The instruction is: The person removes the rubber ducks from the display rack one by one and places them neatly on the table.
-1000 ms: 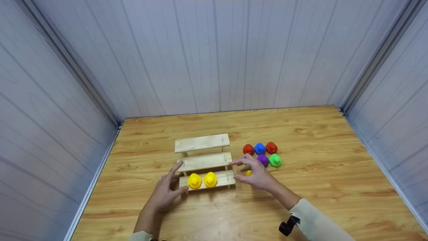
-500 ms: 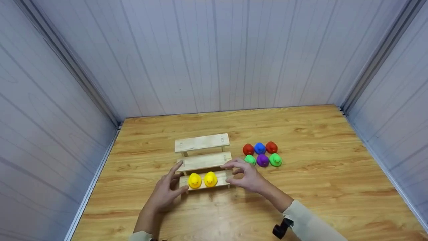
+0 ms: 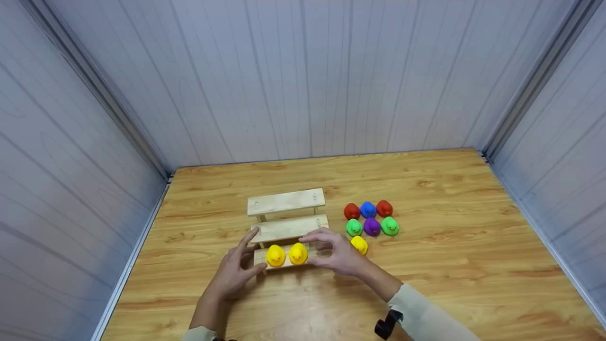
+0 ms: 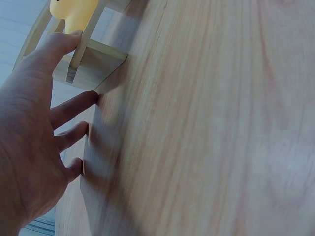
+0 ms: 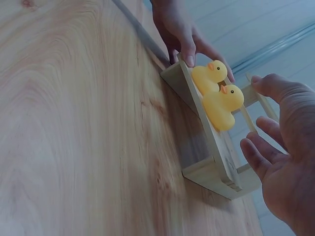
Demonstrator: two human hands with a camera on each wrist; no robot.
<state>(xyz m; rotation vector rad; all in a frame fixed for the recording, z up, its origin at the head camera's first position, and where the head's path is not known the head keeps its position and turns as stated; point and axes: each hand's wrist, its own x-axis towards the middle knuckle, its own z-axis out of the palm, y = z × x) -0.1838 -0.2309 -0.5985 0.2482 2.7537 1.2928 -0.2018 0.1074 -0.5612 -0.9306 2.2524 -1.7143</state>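
Two yellow rubber ducks, a left duck (image 3: 275, 255) and a right duck (image 3: 298, 254), sit side by side on the lowest shelf of a three-step wooden stand (image 3: 286, 202). My left hand (image 3: 233, 273) steadies the stand's left end. Its thumb (image 4: 66, 43) touches the lowest shelf's front edge, and its index finger reaches the middle shelf. Fingers of that hand rest spread near the table. My right hand (image 3: 342, 255) is beside the right duck, thumb and fingers apart. In the right wrist view it holds nothing, and a gap shows between that hand (image 5: 290, 147) and the duck.
Right of the stand, a red duck (image 3: 352, 211), a blue duck (image 3: 368, 209), another red duck (image 3: 384, 208), two green ducks (image 3: 390, 226) and a purple duck (image 3: 372, 227) lie on the wooden table (image 3: 450, 213). A loose yellow duck (image 3: 360, 245) lies behind my right hand. Pale walls enclose the table.
My right hand has moved left from the stand's right end to beside the right duck, uncovering a green duck and the loose yellow duck. The left hand and both shelf ducks have stayed put.
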